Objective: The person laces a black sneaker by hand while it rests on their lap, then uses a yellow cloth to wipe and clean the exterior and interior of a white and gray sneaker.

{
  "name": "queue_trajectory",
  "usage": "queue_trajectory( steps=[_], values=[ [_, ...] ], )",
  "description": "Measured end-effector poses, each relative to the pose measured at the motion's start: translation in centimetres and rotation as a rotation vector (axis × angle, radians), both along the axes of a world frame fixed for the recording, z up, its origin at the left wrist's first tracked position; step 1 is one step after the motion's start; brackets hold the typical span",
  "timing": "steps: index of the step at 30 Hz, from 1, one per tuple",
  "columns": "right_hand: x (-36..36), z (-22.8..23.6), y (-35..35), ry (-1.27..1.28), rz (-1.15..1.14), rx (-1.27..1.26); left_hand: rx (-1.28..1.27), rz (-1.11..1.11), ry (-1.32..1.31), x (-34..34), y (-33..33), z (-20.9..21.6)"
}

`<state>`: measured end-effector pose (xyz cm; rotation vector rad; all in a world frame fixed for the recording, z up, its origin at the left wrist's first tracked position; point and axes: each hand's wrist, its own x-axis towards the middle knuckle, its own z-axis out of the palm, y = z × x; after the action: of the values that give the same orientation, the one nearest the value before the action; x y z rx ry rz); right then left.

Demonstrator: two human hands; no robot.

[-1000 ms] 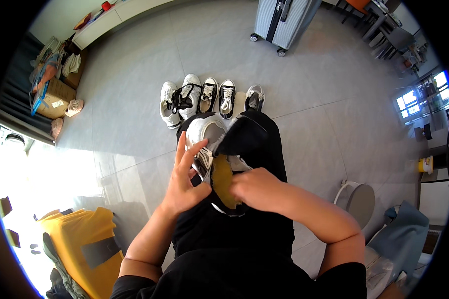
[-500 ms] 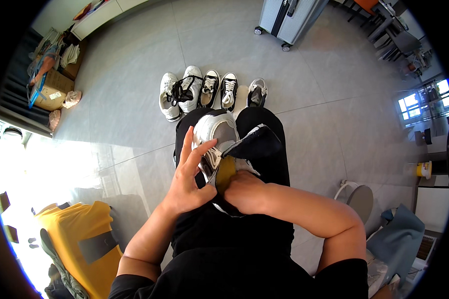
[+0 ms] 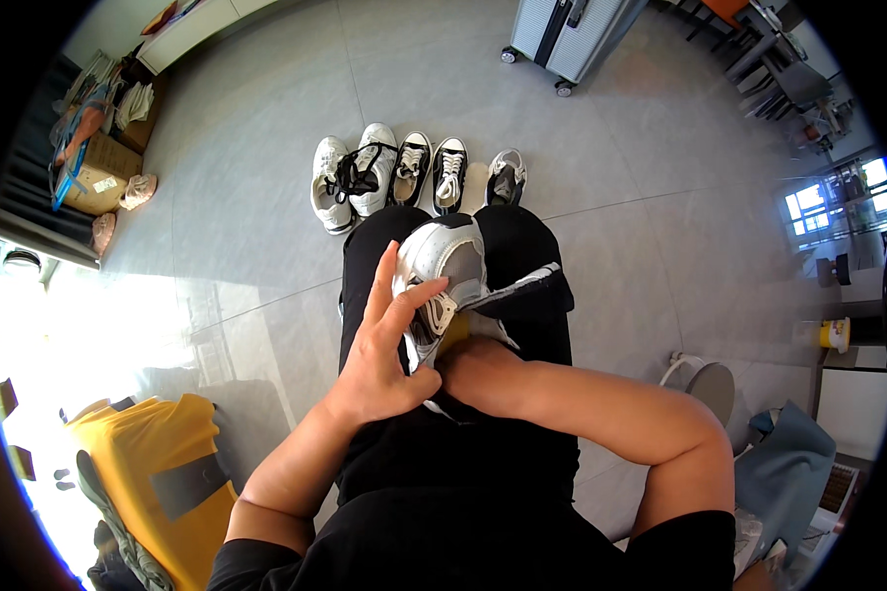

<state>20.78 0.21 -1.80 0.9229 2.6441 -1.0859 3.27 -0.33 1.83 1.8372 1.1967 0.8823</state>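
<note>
A: What are the hands on?

B: A silver-and-white sneaker (image 3: 442, 266) lies on the person's lap, toe pointing away, above the black trousers. The left hand (image 3: 384, 345) steadies its left side: the fingers are spread and rest against the upper, so that grip is apart, not clamped. The right hand (image 3: 483, 369) is pushed into the shoe's opening, where a yellow lining shows; I cannot tell whether its fingers are closed on anything inside.

A: How would you do this well?

B: As I judge it, keep the left palm pressed flat so the shoe does not roll off the thighs, and hold the black tongue (image 3: 517, 289) folded out to the right so the opening stays wide. Work the inner hand slowly; the sneaker sits on legs, not on a firm surface.

A: And the count?

B: One sneaker on the lap. On the floor (image 3: 266, 197) ahead stands a row of five: two white shoes (image 3: 353, 177) with a black lace tangled across them, two black-and-white canvas shoes (image 3: 432, 172), and one grey sneaker (image 3: 506, 177). One wheeled suitcase (image 3: 572, 39) stands beyond, one yellow bag (image 3: 158, 473) lies at the left.
</note>
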Motion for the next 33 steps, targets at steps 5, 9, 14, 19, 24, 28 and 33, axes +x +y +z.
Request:
queue_trajectory(
  steps=[5, 9, 14, 19, 24, 28, 33],
  values=[
    [0.5, -1.5, -0.9, 0.143, 0.054, 0.294, -0.114, 0.016, -0.090, -0.6, 0.1, -0.5],
    [0.2, 0.0, -0.7, 0.238, -0.431, 0.210, -0.342, 0.106, -0.323, -0.7, 0.5, -0.5],
    [-1.8, -0.6, -0.2, 0.521, -0.851, 0.115, -0.348, 0.106, -0.297, 0.0, 0.5, 0.0],
    [-3.0, -1.3, -0.2, 0.612, -1.013, -0.004, -0.340, 0.104, -0.286, 0.1, 0.4, -0.2],
    [-3.7, -1.7, -0.5, 0.710, -1.065, 0.083, -0.302, 0.077, -0.319, 0.0, 0.2, -0.2],
    [-3.6, -1.2, 0.3, 0.687, -1.020, 0.149, -0.279, 0.104, -0.304, -0.4, 0.1, -0.3],
    [-2.7, -0.3, 0.3, 0.599, -0.970, 0.053, -0.247, 0.099, -0.250, -0.3, 0.0, -0.4]
  ],
)
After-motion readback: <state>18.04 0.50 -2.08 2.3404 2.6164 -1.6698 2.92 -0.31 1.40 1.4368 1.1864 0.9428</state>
